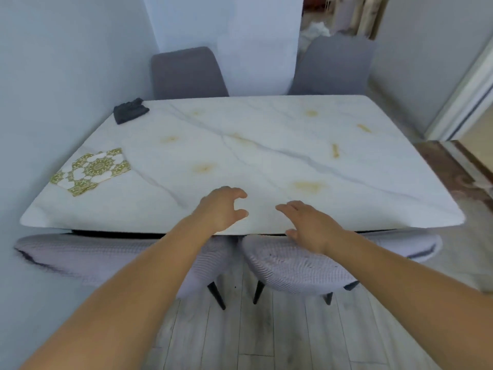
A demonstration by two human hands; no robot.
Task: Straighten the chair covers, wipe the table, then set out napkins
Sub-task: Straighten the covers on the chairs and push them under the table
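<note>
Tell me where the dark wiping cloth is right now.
In the head view, the dark cloth lies on the table's far left corner by the wall, beyond the patterned napkins.

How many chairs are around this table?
4: two covered near chairs, left and right, tucked under the near edge; two grey far chairs, left and right. None seems hidden.

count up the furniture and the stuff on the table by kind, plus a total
chairs: 4, two near, two far
table: 1
napkin stack: 1
dark cloth: 1
total: 7
Both hands, left and right, hold nothing.
</note>
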